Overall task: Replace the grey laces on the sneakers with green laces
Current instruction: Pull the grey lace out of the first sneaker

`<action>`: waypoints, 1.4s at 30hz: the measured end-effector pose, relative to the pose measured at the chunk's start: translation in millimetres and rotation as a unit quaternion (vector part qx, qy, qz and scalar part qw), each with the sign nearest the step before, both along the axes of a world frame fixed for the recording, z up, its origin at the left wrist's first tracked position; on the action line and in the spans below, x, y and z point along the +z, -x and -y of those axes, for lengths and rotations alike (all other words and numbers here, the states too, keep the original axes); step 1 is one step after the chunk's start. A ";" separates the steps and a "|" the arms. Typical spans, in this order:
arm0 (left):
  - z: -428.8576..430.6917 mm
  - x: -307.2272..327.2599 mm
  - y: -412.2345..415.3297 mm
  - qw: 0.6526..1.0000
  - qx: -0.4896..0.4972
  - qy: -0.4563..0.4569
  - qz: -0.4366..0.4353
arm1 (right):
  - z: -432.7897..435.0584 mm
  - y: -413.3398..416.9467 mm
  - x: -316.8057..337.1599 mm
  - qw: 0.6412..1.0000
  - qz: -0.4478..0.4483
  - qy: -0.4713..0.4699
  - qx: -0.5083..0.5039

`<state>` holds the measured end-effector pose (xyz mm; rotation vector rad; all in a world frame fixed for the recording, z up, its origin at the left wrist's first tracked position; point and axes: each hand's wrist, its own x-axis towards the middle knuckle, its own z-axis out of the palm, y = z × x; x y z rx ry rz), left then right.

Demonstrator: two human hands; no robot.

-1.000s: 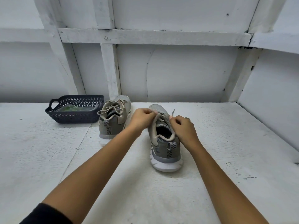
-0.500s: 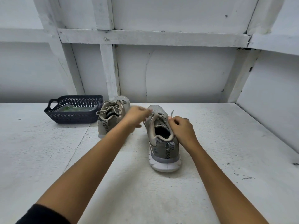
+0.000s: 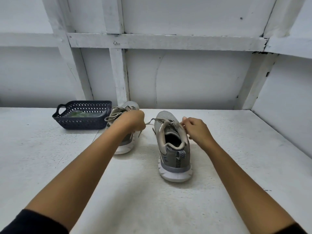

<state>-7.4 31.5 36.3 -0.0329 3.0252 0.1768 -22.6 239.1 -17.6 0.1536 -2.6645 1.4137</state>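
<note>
Bare storage nook, white-painted plank wall (image 3: 194,76), rough white shelf (image 3: 253,149)

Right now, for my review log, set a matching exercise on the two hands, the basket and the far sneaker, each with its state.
1 left hand
2 right hand
3 basket
4 far sneaker

a laces tied in a bow
b something green inside
c pinches the grey lace at the near sneaker's right collar
d holds a grey lace end stretched out leftward

Pairs: 1-d, 2-c, 3-b, 4-a
</note>
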 end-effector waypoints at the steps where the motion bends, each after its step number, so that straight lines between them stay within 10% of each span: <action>1: -2.8 1.0 -1.2 0.999 -0.007 0.050 0.004 | -1.6 7.7 1.6 1.000 -0.001 -0.021 0.011; 8: -18.3 -21.0 26.3 0.986 -0.161 -0.030 -0.035 | 1.6 41.9 6.6 0.983 0.038 -0.143 0.114; 16: -16.3 -11.9 31.0 0.983 -0.118 -0.099 -0.101 | -1.4 14.6 38.0 0.989 -0.007 -0.082 0.122; 25: -21.8 -34.5 33.3 0.975 -0.171 -0.125 -0.070 | 1.0 -21.4 36.4 0.950 -0.063 -0.267 0.152; 33: -19.1 -18.3 18.3 0.974 -0.133 -0.138 -0.117 | -1.7 -5.2 33.7 0.991 -0.071 -0.084 0.080; 42: -31.5 -33.3 -23.9 0.944 -0.104 -0.224 -0.218 | 14.5 34.0 39.8 0.977 0.140 -0.093 0.134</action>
